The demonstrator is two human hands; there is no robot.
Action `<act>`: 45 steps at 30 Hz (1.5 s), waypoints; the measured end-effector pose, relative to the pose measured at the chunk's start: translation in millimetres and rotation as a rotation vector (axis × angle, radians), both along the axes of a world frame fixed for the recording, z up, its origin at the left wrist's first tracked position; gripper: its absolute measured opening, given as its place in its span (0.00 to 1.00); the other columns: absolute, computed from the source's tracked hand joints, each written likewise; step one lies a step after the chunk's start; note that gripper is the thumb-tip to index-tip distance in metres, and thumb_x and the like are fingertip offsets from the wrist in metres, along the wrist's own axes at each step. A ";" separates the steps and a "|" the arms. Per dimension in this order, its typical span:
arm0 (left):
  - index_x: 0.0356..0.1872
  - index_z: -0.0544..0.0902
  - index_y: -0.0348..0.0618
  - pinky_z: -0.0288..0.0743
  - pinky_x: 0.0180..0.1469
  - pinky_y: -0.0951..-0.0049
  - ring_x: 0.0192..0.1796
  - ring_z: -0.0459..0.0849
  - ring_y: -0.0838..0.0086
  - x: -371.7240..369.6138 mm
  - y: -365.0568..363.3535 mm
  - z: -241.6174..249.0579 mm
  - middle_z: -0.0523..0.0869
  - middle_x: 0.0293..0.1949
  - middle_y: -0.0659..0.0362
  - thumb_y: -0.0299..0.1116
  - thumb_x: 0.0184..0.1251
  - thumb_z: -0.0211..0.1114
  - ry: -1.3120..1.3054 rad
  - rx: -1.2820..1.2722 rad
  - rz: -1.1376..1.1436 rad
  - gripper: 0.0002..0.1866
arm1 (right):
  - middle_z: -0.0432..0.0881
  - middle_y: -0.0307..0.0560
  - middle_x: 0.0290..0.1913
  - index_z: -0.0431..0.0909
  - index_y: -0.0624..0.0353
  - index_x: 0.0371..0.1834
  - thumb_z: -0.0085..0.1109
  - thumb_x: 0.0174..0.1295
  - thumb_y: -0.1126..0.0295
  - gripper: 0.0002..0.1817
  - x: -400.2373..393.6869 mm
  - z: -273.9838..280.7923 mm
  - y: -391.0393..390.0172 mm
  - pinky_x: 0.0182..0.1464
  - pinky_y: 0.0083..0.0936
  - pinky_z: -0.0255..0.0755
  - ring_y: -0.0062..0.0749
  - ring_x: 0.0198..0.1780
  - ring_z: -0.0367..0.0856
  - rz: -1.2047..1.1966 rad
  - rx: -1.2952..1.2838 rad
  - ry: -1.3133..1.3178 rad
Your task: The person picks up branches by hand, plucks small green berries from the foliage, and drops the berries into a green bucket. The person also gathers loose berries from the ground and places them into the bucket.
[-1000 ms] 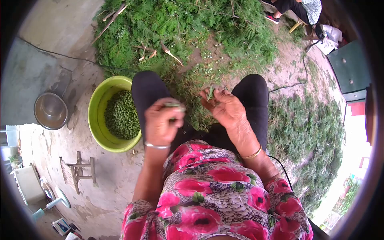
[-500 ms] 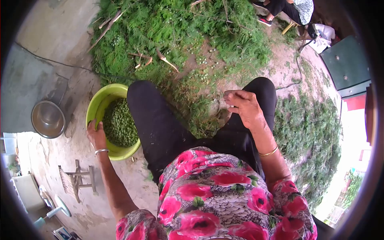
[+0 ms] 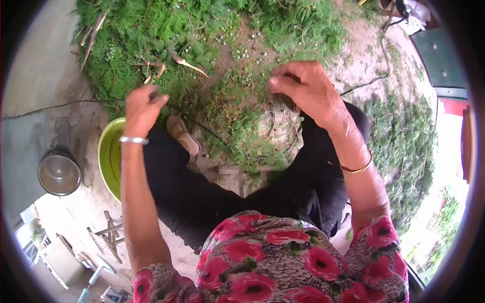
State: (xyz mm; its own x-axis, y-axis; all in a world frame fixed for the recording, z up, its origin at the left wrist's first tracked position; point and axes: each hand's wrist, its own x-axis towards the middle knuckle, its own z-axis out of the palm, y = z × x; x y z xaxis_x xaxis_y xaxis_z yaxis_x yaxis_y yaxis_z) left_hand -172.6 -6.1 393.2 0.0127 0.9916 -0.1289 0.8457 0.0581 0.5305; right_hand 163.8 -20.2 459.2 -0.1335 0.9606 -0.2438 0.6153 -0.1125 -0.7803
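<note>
My left hand (image 3: pixel 143 112), with a silver bracelet at the wrist, is raised just above the rim of the yellow-green bucket (image 3: pixel 105 156). Its fingers are loosely bent, the thumb stands apart, and I see nothing held. My forearm and knee hide most of the bucket's inside. Out over the greenery past my right knee, my right hand (image 3: pixel 309 93) hovers with fingers half curled and a gap behind the thumb. It appears to hold nothing. Beyond both hands spreads a pile of green conifer branches (image 3: pixel 197 30) with small pale-green berries (image 3: pixel 242 53).
A broken bare branch (image 3: pixel 186 63) lies on the pile. To the left are a metal basin (image 3: pixel 59 174) and a small wooden stool (image 3: pixel 107 236). A dark cable (image 3: pixel 55 106) crosses the floor. More cut greenery (image 3: pixel 404 136) is spread at right, near a dark green cabinet (image 3: pixel 442 60).
My left hand has let go of the bucket's rim and risen forward. My right hand has reached forward over the greenery. The view has shifted; my knees are wider apart and the bucket's contents are now hidden.
</note>
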 end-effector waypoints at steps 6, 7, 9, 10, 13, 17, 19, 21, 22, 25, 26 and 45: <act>0.33 0.85 0.36 0.78 0.30 0.72 0.25 0.83 0.72 80.6 42.2 -166.7 0.84 0.23 0.52 0.27 0.51 0.66 -0.134 -0.200 -0.122 0.08 | 0.75 0.53 0.18 0.80 0.70 0.30 0.59 0.56 0.63 0.16 7.7 -40.8 68.8 0.31 0.29 0.70 0.29 0.23 0.74 -0.062 -0.023 0.106; 0.31 0.85 0.37 0.78 0.29 0.70 0.24 0.83 0.71 92.8 34.3 -188.7 0.84 0.22 0.52 0.28 0.51 0.66 -0.125 -0.199 -0.188 0.07 | 0.75 0.53 0.18 0.80 0.70 0.30 0.59 0.56 0.63 0.16 11.0 -46.9 74.7 0.31 0.29 0.70 0.29 0.23 0.74 -0.079 -0.044 0.111; 0.27 0.85 0.38 0.76 0.28 0.68 0.21 0.82 0.66 102.6 7.2 -254.6 0.83 0.23 0.49 0.27 0.49 0.65 -0.116 -0.100 -0.228 0.05 | 0.82 0.40 0.28 0.81 0.66 0.35 0.59 0.61 0.67 0.11 19.8 -59.1 84.5 0.35 0.16 0.68 0.17 0.32 0.75 -0.135 -0.101 0.158; 0.25 0.85 0.39 0.75 0.27 0.68 0.20 0.81 0.63 108.3 -7.5 -281.0 0.83 0.22 0.49 0.26 0.47 0.64 -0.075 -0.192 -0.202 0.04 | 0.83 0.42 0.29 0.80 0.67 0.36 0.59 0.61 0.65 0.13 25.9 -64.6 87.2 0.40 0.16 0.69 0.19 0.34 0.76 -0.155 -0.145 0.145; 0.22 0.84 0.39 0.73 0.26 0.66 0.18 0.78 0.60 141.4 -35.2 -314.8 0.82 0.21 0.48 0.26 0.47 0.63 -0.071 -0.295 -0.196 0.03 | 0.83 0.46 0.31 0.79 0.69 0.39 0.58 0.62 0.63 0.16 39.1 -73.6 91.1 0.42 0.19 0.70 0.23 0.36 0.78 -0.122 -0.087 0.155; 0.20 0.78 0.39 0.74 0.31 0.56 0.26 0.79 0.53 212.8 -41.5 -333.9 0.79 0.22 0.48 0.26 0.48 0.62 -0.226 -0.259 -0.223 0.03 | 0.83 0.51 0.35 0.76 0.72 0.44 0.56 0.63 0.60 0.21 51.5 -66.7 89.7 0.45 0.23 0.73 0.30 0.40 0.82 -0.059 0.030 0.181; 0.23 0.78 0.40 0.74 0.32 0.56 0.27 0.79 0.53 244.7 -39.6 -345.5 0.79 0.23 0.49 0.27 0.49 0.62 -0.272 -0.195 -0.213 0.02 | 0.83 0.54 0.37 0.74 0.74 0.47 0.54 0.64 0.60 0.22 51.6 -59.3 89.3 0.47 0.27 0.73 0.34 0.43 0.83 -0.501 -0.304 0.631; 0.25 0.77 0.41 0.74 0.32 0.55 0.27 0.79 0.52 263.8 -30.5 -355.2 0.79 0.24 0.49 0.27 0.51 0.61 -0.306 -0.129 -0.208 0.02 | 0.83 0.54 0.37 0.74 0.73 0.47 0.52 0.65 0.60 0.22 60.5 -69.0 85.8 0.48 0.28 0.73 0.35 0.43 0.83 -0.508 -0.191 0.904; 0.27 0.77 0.42 0.73 0.32 0.54 0.27 0.79 0.51 270.9 -23.9 -360.0 0.80 0.24 0.49 0.27 0.52 0.61 -0.192 -0.081 -0.186 0.02 | 0.83 0.53 0.36 0.73 0.73 0.48 0.51 0.66 0.60 0.22 68.4 -65.9 87.1 0.48 0.28 0.73 0.36 0.43 0.83 -0.525 -0.244 0.879; 0.28 0.77 0.42 0.75 0.33 0.54 0.29 0.81 0.51 279.5 -12.5 -371.2 0.82 0.26 0.49 0.26 0.56 0.57 -0.046 -0.092 -0.256 0.02 | 0.82 0.52 0.35 0.72 0.72 0.49 0.48 0.68 0.59 0.22 86.6 -61.9 88.2 0.47 0.27 0.73 0.37 0.43 0.82 -0.575 -0.353 0.831; 0.29 0.77 0.42 0.76 0.34 0.54 0.32 0.82 0.52 282.5 -10.5 -371.3 0.83 0.28 0.48 0.27 0.57 0.56 0.086 -0.246 -0.369 0.02 | 0.82 0.52 0.35 0.72 0.71 0.49 0.48 0.68 0.59 0.22 91.9 -61.9 85.1 0.47 0.27 0.73 0.37 0.43 0.82 -0.584 -0.350 0.835; 0.28 0.73 0.39 0.75 0.33 0.53 0.30 0.79 0.49 278.7 -18.8 -354.7 0.78 0.28 0.46 0.26 0.46 0.62 -0.036 -0.099 -0.270 0.07 | 0.81 0.50 0.33 0.71 0.70 0.50 0.46 0.69 0.58 0.22 119.0 -58.0 50.9 0.46 0.27 0.73 0.36 0.42 0.81 -0.586 -0.335 0.948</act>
State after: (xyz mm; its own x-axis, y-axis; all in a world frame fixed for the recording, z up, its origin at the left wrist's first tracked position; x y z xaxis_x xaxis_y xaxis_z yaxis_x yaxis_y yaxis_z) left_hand 106.1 -25.0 38.5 0.2804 0.9345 -0.2191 0.8185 -0.1135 0.5633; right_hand 282.9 30.7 401.2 0.0450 0.8419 -0.5377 -0.4133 -0.4744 -0.7773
